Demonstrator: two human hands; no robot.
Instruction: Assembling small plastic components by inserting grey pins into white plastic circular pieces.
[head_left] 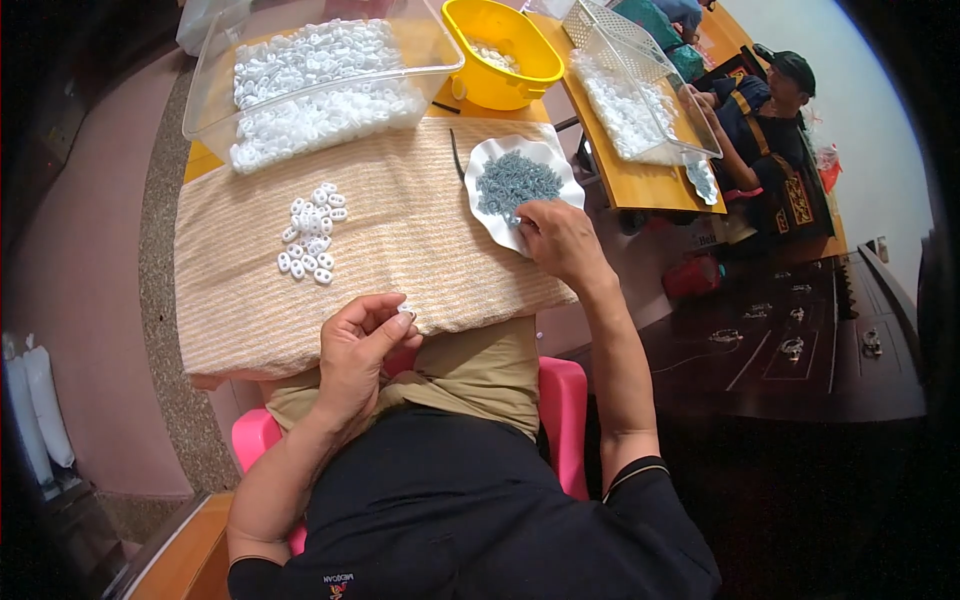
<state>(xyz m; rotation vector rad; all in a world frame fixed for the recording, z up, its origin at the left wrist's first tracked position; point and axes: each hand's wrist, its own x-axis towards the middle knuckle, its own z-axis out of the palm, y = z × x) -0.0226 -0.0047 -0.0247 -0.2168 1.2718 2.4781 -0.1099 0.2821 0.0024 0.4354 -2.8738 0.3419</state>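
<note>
Head view: small parts near the cloth edge, easy to lose

Head camera shows the left hand (358,345) at the near edge of the striped cloth (420,250) that covers the bench, its fingers (395,322) pinched shut on one small white ring (405,309). Because that ring is held right at the edge above the lap, a loose pinch could let it drop out of sight between the knees or onto the pink stool (563,400).

The right hand (560,240) rests on the rim of the white scalloped dish (500,225), fingers curled down into the grey-blue small parts (517,182); whether they grip one I cannot tell. The dish hangs partly past the cloth's right side, so pressing down on its rim could tip it and spill the pile.

A loose cluster of white rings (312,235) lies mid-cloth, well apart from both hands; a tug on the cloth would likely scatter it. The clear bin of white rings (315,85) and yellow bowl (500,50) sit beyond
</note>
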